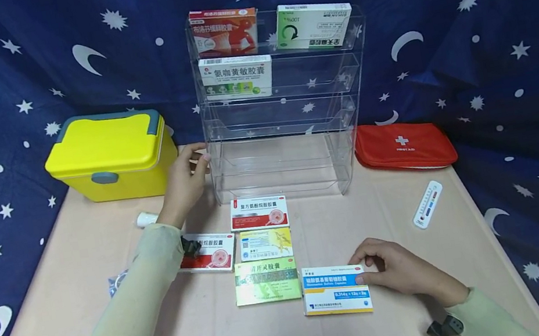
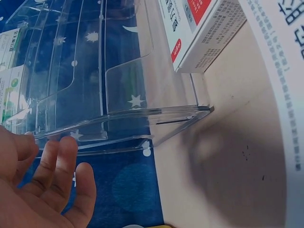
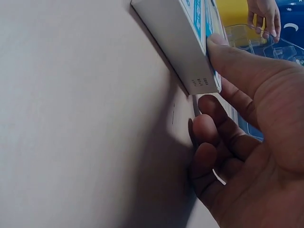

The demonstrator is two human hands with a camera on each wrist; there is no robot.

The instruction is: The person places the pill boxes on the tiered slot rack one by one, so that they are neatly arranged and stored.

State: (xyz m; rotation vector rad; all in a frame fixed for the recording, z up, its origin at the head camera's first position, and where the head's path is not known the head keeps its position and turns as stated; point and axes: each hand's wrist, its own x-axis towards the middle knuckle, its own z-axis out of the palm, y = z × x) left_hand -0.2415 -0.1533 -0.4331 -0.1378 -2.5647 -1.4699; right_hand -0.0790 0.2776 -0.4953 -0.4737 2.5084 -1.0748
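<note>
My left hand [image 1: 185, 180] is at the left side of a clear tiered display rack [image 1: 280, 187], its fingertips right at the side panel's edge. In the left wrist view, the fingers [image 2: 85, 190] are loosely bent beside the panel. Near the table's front, my right hand [image 1: 396, 268] pinches the right end of a blue-and-white medicine box [image 1: 338, 301], thumb on its printed face. The right wrist view has this box [image 3: 175, 45] tilted, with the other fingers curled below its end. Left of it lie a green medicine box [image 1: 268, 291], a yellow-and-white one [image 1: 266, 245] and red-and-white ones [image 1: 258, 214].
Upper rack tiers hold an orange-red box [image 1: 226, 36], a green-and-white box [image 1: 314, 25] and a white box [image 1: 236, 79]. A yellow case [image 1: 107, 146] stands left; a red first-aid pouch [image 1: 404, 146] and a thermometer card [image 1: 427, 204] lie right. A white bottle [image 1: 146, 218] is near my left wrist.
</note>
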